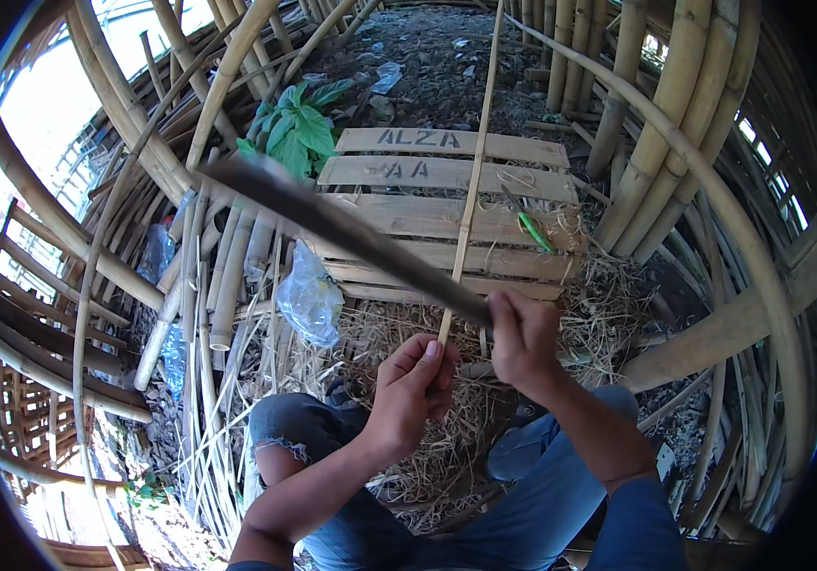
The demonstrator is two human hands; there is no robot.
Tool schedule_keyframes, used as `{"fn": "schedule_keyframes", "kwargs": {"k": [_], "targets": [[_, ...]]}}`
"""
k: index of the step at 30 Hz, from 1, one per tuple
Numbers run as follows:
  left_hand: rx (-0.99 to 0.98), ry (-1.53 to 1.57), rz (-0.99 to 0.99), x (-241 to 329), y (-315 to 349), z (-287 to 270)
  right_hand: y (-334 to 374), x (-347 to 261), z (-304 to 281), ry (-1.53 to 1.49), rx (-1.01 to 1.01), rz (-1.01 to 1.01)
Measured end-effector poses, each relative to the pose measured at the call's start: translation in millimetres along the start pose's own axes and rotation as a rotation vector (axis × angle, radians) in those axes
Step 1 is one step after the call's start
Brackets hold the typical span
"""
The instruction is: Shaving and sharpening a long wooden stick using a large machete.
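Note:
My left hand (pixel 411 388) is closed around the lower end of a long, thin bamboo strip (pixel 473 195), which runs up and away over a slatted wooden crate (pixel 446 206). In my right hand (pixel 524 341) is the grip end of a machete (pixel 351 236), its long dark blade pointing to the upper left and crossing the strip. The blade's far end is smeared by motion. Whether its edge touches the strip I cannot tell. On the crate's right side lies a small knife with a green handle (pixel 534 232), among shavings.
Dry bamboo shavings (pixel 465 447) cover the ground between my legs. Left of the crate are a crumpled clear plastic bag (pixel 309 297), a leafy green plant (pixel 296 131) and cut bamboo poles (pixel 227 285). Upright bamboo poles (pixel 670 114) stand at the right, with a curved pole (pixel 703 171) arching past them.

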State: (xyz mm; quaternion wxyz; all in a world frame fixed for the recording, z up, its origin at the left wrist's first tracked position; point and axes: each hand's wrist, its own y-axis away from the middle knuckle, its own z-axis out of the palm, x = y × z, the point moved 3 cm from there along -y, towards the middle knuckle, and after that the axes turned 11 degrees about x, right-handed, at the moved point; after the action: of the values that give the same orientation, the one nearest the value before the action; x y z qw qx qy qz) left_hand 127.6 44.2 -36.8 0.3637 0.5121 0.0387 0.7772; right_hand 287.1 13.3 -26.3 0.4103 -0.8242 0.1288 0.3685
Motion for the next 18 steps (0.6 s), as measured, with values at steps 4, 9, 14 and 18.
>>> {"fn": "schedule_keyframes", "kwargs": {"k": [4,9,14,18], "targets": [[0.046,-0.028,0.038,-3,2,-2,11,-23,7,-0.013,0.018,-0.304],[0.108,-0.052,0.081,-8,7,-4,17,-30,15,0.026,0.001,-0.374],[0.080,-0.225,0.195,-4,15,-5,1,-23,6,0.032,0.100,-0.467],[0.128,-0.149,0.229,-1,18,0,-1,-14,5,0.031,0.107,-0.372]]}}
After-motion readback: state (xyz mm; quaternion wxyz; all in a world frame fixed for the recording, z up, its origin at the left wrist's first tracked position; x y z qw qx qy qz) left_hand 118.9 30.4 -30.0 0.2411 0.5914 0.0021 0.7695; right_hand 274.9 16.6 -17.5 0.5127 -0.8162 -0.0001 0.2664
